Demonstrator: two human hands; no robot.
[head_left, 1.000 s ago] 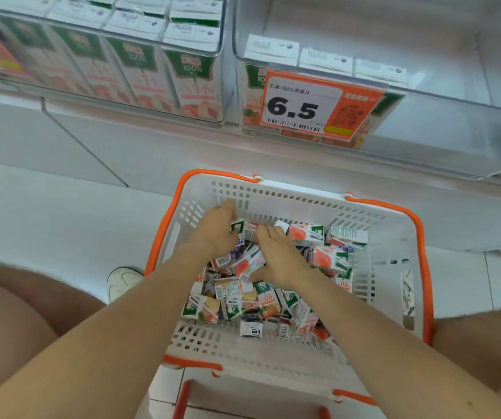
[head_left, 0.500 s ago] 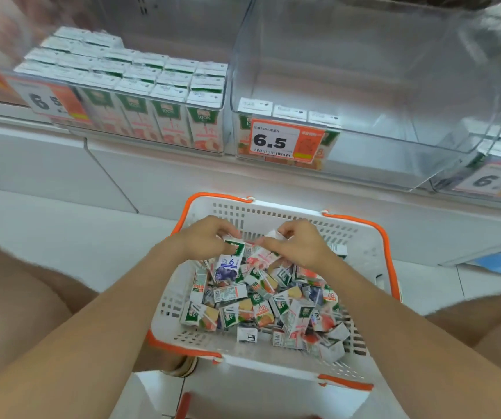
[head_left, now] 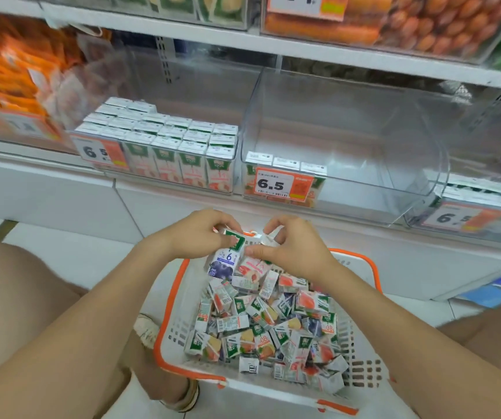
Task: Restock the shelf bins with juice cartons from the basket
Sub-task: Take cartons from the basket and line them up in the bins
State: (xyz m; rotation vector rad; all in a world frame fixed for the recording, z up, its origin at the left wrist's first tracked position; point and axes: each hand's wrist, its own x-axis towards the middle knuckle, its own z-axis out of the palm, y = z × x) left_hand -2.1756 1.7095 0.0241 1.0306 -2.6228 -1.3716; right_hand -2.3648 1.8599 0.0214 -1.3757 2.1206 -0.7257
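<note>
Under both hands: white slotted plastic basket with orange rim (head_left: pixel 170 337), heaped with small loose juice cartons (head_left: pixel 261 328). Pinched in curled left hand (head_left: pixel 194 237): purple-and-white carton with green top (head_left: pixel 227 261), upright over far rim. Touching it, gripped by right hand (head_left: pixel 294 249): pink-and-white carton (head_left: pixel 252 265) (label blurred). Beyond right hand: clear plastic shelf bin (head_left: pixel 364 140), three cartons behind orange 6.5 price tag (head_left: pixel 282 186). Beyond left hand: second clear bin (head_left: pixel 236 164), packed with white-topped cartons.

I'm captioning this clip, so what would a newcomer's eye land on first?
At centre, the left hand grips a blueberry juice carton and the right hand a pink-printed carton, above a white basket heaped with cartons. Behind, a nearly empty clear bin carries an orange 6.5 price tag.
</note>
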